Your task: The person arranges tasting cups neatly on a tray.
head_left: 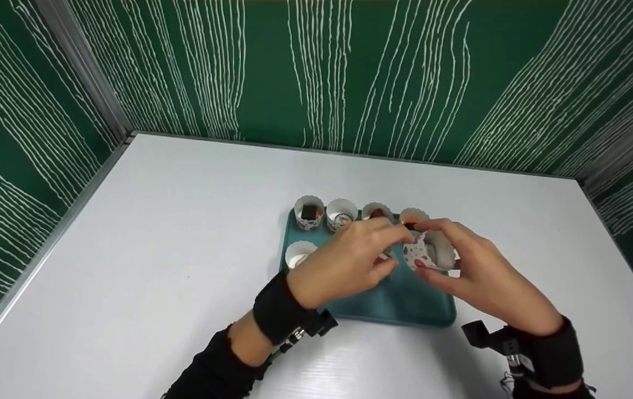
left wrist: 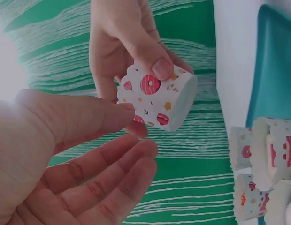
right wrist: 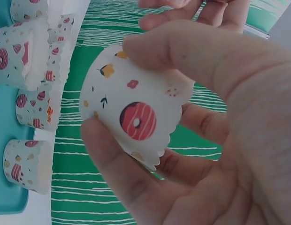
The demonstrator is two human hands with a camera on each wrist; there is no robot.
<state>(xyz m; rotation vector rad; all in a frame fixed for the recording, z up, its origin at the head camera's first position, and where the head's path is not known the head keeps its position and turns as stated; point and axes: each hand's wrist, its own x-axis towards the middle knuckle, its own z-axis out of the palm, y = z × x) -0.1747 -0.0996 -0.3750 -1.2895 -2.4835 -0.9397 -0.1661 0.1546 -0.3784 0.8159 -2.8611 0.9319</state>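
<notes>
My right hand point(head_left: 479, 271) holds a paper baking cup point(head_left: 416, 256) above the right side of a teal tray point(head_left: 405, 307). The cup point(right wrist: 105, 89) is white with printed doughnuts and flowers, has a scalloped rim, and is tilted on its side. Something pale shows inside it in the head view. Thumb and fingers of the right hand grip its wall. Beside it is my left hand point(head_left: 344, 260), its fingers loosely extended. In the left wrist view the left thumb point(left wrist: 96, 115) overlaps the cup's rim; whether it touches is unclear.
Several similar cups stand on the tray: a back row including one with a dark block point(head_left: 309, 213), and a front-left cup point(head_left: 298, 254). Another lies partly behind the left hand. The white table point(head_left: 155, 249) ends at green walls with white lines point(head_left: 272, 72).
</notes>
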